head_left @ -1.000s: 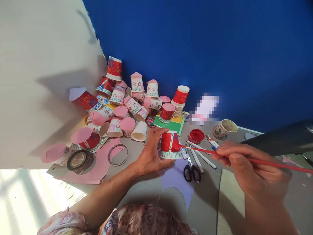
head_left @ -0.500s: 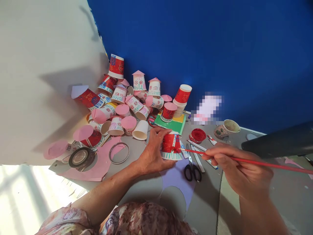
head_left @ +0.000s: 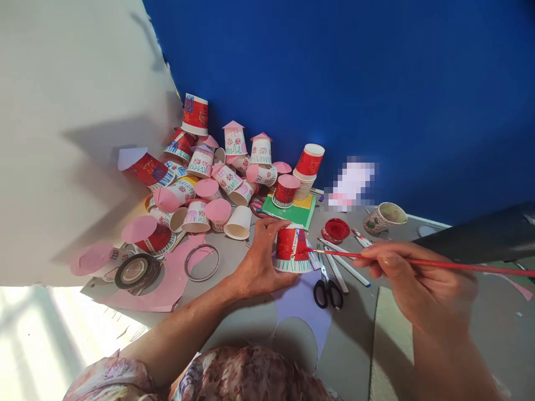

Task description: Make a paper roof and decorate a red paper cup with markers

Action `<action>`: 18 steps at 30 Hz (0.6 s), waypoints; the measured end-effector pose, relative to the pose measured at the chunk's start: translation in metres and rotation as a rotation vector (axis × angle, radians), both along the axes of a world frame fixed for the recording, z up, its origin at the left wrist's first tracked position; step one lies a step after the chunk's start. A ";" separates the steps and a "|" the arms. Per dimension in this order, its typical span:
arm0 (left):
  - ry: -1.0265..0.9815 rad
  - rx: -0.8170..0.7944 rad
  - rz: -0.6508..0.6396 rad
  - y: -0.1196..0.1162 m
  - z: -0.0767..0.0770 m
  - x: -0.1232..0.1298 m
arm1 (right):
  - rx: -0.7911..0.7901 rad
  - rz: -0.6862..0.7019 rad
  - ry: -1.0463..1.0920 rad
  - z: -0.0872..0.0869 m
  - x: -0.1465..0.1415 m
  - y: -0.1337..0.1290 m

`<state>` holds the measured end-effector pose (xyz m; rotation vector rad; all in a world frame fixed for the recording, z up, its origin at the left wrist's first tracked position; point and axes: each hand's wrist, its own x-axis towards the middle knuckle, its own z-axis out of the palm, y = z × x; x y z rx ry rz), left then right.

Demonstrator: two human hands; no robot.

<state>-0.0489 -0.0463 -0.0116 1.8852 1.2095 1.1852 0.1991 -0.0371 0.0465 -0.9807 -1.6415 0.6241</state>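
Observation:
My left hand grips a red paper cup upside down, thumb at its lower rim and fingers over its top. Green grass-like strokes run round the cup's lower edge, with a white strip and blue marks above. In my right hand is a thin red paintbrush, held like a pen. Its tip meets the cup's right side, where dark red paint shows. Beyond the brush stands a small tub of red paint. Black-handled scissors lie just right of the cup.
Decorated paper cups with pink tops are heaped at the left. A stack of cups stands behind a green sheet. Markers, a patterned cup, tape rolls and purple paper lie about the table.
The brush tip has moved from the cup's front toward its right side, my right hand shifting slightly right. The cup has turned a little in my left hand, its white strip now further left.

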 end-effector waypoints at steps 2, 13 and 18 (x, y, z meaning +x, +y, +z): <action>0.003 0.003 0.000 0.000 0.000 0.000 | 0.012 -0.025 0.021 0.000 -0.001 0.000; -0.031 -0.022 -0.015 0.004 -0.002 -0.002 | 0.022 -0.105 0.034 0.007 0.001 0.000; -0.058 -0.037 -0.031 0.004 -0.003 -0.002 | 0.046 -0.075 0.022 0.008 -0.002 0.000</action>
